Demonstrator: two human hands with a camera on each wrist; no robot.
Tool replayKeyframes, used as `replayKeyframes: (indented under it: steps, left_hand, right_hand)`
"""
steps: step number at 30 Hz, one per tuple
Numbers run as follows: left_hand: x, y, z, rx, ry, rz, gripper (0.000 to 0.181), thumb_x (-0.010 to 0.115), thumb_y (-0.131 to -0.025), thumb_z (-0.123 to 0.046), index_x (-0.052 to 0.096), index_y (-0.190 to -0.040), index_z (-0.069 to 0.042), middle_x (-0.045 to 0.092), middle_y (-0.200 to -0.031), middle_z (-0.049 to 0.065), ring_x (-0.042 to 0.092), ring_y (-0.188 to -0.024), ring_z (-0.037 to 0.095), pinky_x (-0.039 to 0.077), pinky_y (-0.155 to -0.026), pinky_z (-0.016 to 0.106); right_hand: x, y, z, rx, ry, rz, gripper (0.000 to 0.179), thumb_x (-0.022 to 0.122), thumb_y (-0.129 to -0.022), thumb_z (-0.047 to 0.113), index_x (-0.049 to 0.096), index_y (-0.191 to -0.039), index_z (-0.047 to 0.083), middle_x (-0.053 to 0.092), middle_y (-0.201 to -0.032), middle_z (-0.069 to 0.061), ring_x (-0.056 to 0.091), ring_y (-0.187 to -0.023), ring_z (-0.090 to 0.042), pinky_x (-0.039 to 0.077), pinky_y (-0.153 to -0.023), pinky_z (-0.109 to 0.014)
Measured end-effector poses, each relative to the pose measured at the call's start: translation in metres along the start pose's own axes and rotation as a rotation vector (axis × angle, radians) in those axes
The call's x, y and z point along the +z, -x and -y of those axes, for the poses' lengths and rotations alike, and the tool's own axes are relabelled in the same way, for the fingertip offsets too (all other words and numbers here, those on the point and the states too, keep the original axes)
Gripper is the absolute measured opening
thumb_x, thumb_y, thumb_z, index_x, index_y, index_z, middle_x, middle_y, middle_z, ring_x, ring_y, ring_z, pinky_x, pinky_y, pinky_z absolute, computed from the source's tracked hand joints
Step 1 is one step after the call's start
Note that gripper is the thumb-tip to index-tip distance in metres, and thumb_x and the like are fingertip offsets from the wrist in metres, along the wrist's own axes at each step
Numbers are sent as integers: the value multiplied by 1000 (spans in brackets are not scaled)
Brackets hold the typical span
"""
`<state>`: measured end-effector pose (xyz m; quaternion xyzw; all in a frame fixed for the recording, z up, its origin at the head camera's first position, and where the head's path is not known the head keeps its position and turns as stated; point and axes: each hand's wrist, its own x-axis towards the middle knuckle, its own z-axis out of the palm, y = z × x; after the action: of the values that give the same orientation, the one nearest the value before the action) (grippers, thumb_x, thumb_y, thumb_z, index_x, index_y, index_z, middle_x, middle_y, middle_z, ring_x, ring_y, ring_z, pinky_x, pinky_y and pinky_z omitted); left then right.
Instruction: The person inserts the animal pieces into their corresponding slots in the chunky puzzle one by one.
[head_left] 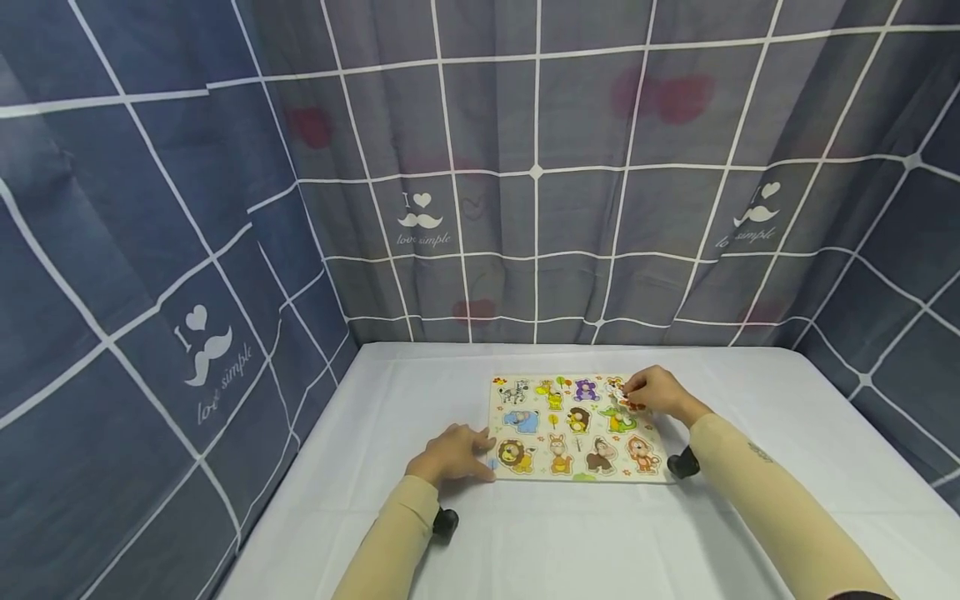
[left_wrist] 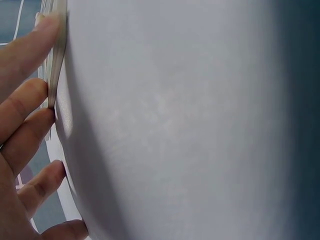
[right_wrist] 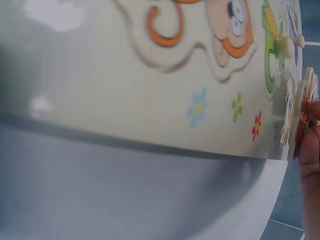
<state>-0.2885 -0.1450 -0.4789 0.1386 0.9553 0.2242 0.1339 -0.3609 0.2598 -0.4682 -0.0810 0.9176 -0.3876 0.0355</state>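
Note:
A wooden animal puzzle board (head_left: 540, 433) lies flat on the white table, with several animal pieces on it. At its far right corner my right hand (head_left: 656, 389) pinches an orange animal puzzle piece (right_wrist: 302, 117) between thumb and fingers. That piece stands tilted up from the board in the right wrist view; its full picture is partly hidden by the fingers. My left hand (head_left: 453, 454) rests at the board's near left side, thumb and fingers spread and touching its edge (left_wrist: 59, 55).
A white cloth covers the table (head_left: 375, 400). Dark checked curtains (head_left: 495, 217) hang behind it and along both sides. Among the pieces are a lion (head_left: 514, 455), a blue elephant (head_left: 521, 421) and a green crocodile (head_left: 619, 420); small knobs (right_wrist: 285, 47) stick up from some.

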Motion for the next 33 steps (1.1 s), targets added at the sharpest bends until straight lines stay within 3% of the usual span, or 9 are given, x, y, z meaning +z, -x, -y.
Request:
replayKeyframes:
  steps: [4, 12, 21, 33]
  left_hand:
    - [-1, 3, 1, -17, 8, -2, 64, 88, -69, -40, 68, -128, -26, 52, -150, -7, 45, -141, 32, 39, -110, 63]
    - [3, 7, -2, 16, 18, -5, 62, 88, -68, -39, 70, -126, -24, 55, -148, -5, 49, -136, 31, 43, -107, 62]
    - [-1, 5, -3, 13, 19, -27, 63, 89, -67, -38, 70, -126, -23, 55, -148, -5, 50, -134, 31, 44, -106, 60]
    - [-3, 5, -2, 17, 24, -19, 62, 88, -69, -37, 70, -126, -23, 56, -147, -5, 50, -134, 31, 43, -106, 61]
  right_hand:
    - [0, -3, 1, -56, -29, 11, 15, 67, -81, 4, 75, -91, -4, 71, -74, -5, 59, -65, -10, 47, -55, -23]
    - [6, -8, -4, 36, 37, -21, 16, 68, -82, 0, 74, -95, -5, 74, -81, -7, 59, -71, -11, 49, -62, -25]
    - [3, -19, 3, -6, 73, -17, 12, 67, -84, 1, 74, -92, -4, 73, -79, -7, 60, -69, -12, 50, -61, -25]
    - [10, -27, 9, 14, 97, -10, 10, 67, -84, 1, 75, -90, -3, 73, -78, -7, 59, -69, -12, 48, -62, -24]
